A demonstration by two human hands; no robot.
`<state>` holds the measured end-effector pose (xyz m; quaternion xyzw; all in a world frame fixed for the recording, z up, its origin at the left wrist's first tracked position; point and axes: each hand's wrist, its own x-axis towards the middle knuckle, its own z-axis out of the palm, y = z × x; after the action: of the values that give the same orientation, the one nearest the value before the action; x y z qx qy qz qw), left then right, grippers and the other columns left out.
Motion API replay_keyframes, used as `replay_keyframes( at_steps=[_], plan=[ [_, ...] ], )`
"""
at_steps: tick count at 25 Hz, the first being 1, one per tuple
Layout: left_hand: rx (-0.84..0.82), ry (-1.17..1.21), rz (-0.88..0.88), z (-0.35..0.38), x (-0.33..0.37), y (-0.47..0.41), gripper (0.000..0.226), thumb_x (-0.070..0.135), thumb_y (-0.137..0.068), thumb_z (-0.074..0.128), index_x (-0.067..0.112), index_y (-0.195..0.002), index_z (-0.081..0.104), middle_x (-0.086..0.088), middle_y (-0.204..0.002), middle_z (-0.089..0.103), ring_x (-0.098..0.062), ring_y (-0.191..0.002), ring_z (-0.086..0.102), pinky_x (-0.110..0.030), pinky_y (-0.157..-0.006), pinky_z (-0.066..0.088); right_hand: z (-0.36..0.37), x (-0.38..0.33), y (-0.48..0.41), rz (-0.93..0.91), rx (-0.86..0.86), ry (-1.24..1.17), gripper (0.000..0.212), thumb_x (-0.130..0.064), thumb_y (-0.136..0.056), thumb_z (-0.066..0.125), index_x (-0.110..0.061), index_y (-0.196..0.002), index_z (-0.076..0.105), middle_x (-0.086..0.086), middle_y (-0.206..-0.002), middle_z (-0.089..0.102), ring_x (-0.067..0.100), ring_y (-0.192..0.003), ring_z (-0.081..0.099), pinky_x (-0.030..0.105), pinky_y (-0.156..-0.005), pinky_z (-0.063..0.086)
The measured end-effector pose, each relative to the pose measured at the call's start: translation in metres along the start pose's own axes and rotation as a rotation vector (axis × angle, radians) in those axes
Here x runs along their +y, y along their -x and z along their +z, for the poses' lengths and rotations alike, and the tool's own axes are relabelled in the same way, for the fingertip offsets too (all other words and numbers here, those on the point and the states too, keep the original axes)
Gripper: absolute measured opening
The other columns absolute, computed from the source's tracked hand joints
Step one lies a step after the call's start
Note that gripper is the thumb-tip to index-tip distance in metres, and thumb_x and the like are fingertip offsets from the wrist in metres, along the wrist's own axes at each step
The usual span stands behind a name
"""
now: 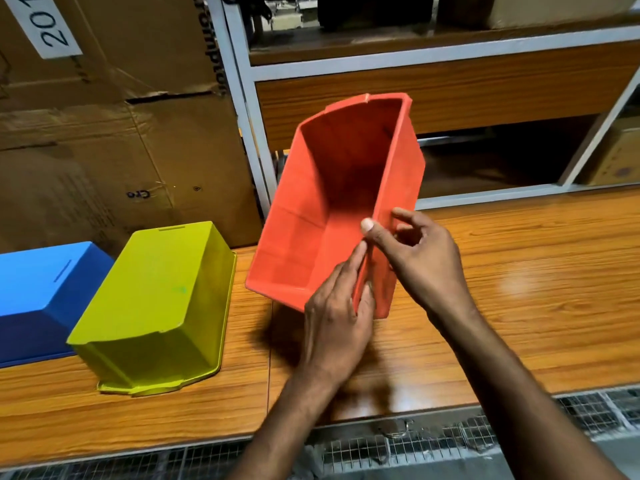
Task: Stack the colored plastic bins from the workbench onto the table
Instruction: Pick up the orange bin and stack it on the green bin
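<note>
right grip [412, 244] and left grip [337, 317] both pinch red bin [322, 209] side wall, bin tilted over counter [519, 271]. Looks light, stiff, slick; hold by the rim.

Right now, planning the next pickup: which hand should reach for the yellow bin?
Probably left. The left hand holds the red bin nearer the yellow bin, which sits upside down at left; the right hand, pinching the rim, would cross over.
</note>
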<state>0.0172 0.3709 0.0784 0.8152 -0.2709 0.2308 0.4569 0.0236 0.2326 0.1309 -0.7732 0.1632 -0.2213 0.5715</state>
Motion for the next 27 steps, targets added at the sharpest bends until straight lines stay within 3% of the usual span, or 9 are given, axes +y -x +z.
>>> replay_keyframes(
  at_steps=[4,6,9,12,17,20,23,25,27],
  plan=[
    [-0.243,-0.053,0.093,0.0,0.0,0.001,0.059,0.029,-0.091,0.066,0.017,-0.147,0.053,0.003,-0.142,0.063,-0.012,-0.129,0.06,-0.039,-0.102,0.05,0.001,0.015,-0.01,-0.021,0.095,-0.035,0.043,-0.037,-0.076,0.065,-0.026,-0.117,0.071,-0.01,-0.099,0.077,0.009,-0.095,0.074,0.048,-0.085,0.061],
    [-0.114,-0.176,0.089,-0.014,-0.007,-0.006,0.049,0.04,-0.091,0.068,0.021,-0.136,0.062,0.004,-0.135,0.065,-0.017,-0.126,0.06,-0.044,-0.102,0.046,-0.001,0.027,-0.013,0.009,0.092,-0.042,0.035,-0.029,-0.074,0.059,-0.021,-0.105,0.074,-0.007,-0.096,0.078,0.012,-0.092,0.075,0.051,-0.084,0.061],
    [0.243,-0.326,-0.286,-0.047,-0.043,-0.032,0.057,0.036,-0.085,0.075,0.023,-0.137,0.057,-0.003,-0.137,0.054,-0.026,-0.128,0.051,-0.043,-0.105,0.039,0.0,0.05,-0.008,0.093,0.04,-0.092,0.038,-0.039,-0.069,0.058,-0.023,-0.101,0.07,-0.002,-0.098,0.078,0.019,-0.085,0.072,0.056,-0.078,0.061],
    [0.082,-0.074,-0.55,-0.068,-0.08,-0.048,0.064,0.03,-0.083,0.075,0.021,-0.141,0.051,-0.008,-0.136,0.054,-0.026,-0.121,0.058,-0.038,-0.099,0.048,0.004,0.058,0.001,0.035,-0.026,-0.128,0.026,-0.018,-0.09,0.06,-0.021,-0.116,0.06,-0.003,-0.115,0.073,0.013,-0.086,0.073,0.046,-0.075,0.059],
    [-0.006,0.119,-0.456,-0.078,-0.088,-0.039,0.042,0.004,-0.085,0.072,0.02,-0.121,0.055,0.007,-0.108,0.063,0.006,-0.077,0.053,-0.012,-0.071,0.044,-0.017,0.065,0.003,-0.12,-0.123,-0.06,0.032,-0.009,-0.102,0.056,-0.026,-0.129,0.056,-0.007,-0.131,0.064,0.008,-0.117,0.065,0.033,-0.09,0.056],
    [-0.04,0.194,-0.384,-0.078,-0.085,-0.032,0.047,0.006,-0.087,0.077,0.024,-0.123,0.052,0.013,-0.112,0.063,0.002,-0.085,0.059,-0.03,-0.076,0.055,-0.028,0.074,0.0,-0.15,-0.105,0.01,0.039,-0.006,-0.099,0.06,-0.035,-0.126,0.054,-0.001,-0.128,0.061,0.016,-0.114,0.063,0.036,-0.089,0.056],
    [-0.024,0.234,-0.329,-0.067,-0.086,-0.029,0.049,0.015,-0.089,0.076,0.036,-0.124,0.051,0.012,-0.118,0.063,-0.025,-0.088,0.063,-0.055,-0.076,0.056,-0.032,0.082,0.0,-0.161,-0.046,0.037,0.044,-0.001,-0.096,0.061,-0.034,-0.121,0.048,0.005,-0.118,0.06,0.019,-0.108,0.063,0.038,-0.09,0.054],
    [-0.019,0.268,-0.308,-0.058,-0.083,-0.026,0.049,0.013,-0.091,0.075,0.043,-0.121,0.052,0.016,-0.115,0.063,-0.024,-0.1,0.063,-0.054,-0.082,0.056,-0.036,0.085,0.003,-0.142,-0.035,0.027,0.044,0.001,-0.096,0.062,-0.032,-0.119,0.045,0.007,-0.114,0.059,0.019,-0.106,0.064,0.035,-0.087,0.054],
    [-0.027,0.302,-0.306,-0.053,-0.075,-0.025,0.044,0.014,-0.092,0.073,0.041,-0.121,0.053,0.016,-0.113,0.063,-0.012,-0.106,0.061,-0.04,-0.081,0.056,-0.044,0.086,0.005,-0.136,-0.043,-0.007,0.044,0.0,-0.097,0.061,-0.034,-0.12,0.045,0.006,-0.115,0.059,0.019,-0.108,0.064,0.037,-0.086,0.054]
  ],
)
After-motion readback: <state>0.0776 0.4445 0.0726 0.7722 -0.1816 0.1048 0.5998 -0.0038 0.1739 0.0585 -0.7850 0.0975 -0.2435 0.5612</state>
